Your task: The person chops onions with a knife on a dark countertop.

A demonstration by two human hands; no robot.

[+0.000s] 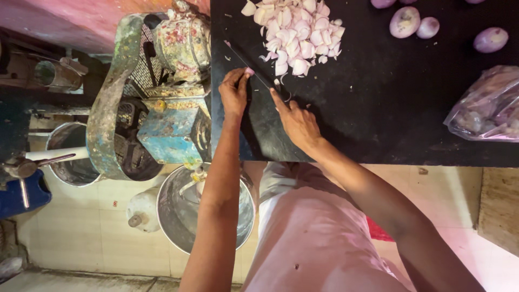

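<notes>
At nine o'clock, off the work area, a round steel bucket (pixel 70 157) stands on the pale tiled floor (pixel 97 227), and just right of it a worn grinding machine with a blue painted body and a curved metal guard (pixel 162 124) rises beside the edge of the black surface (pixel 389 108). Below the machine, toward seven o'clock, a wide shiny steel pot (pixel 178 216) sits on the floor. At the centre the left hand (pixel 235 92) rests on the black surface near its left edge, its grip curled with the fingertips pressed down on a small pale piece at the knife; what exactly it pinches is too small to tell. Just right, the right hand (pixel 297 121) has its grip closed around the handle of a dark-bladed knife (pixel 251 67), whose blade slants up toward eleven o'clock. Beyond the blade, at twelve o'clock, lies a heap of chopped pale pink onion pieces (pixel 297 35). At one o'clock a few peeled whole onions (pixel 405 21) lie apart on the surface, and at three o'clock a clear plastic bag of onions (pixel 486 108) rests near the right edge.
</notes>
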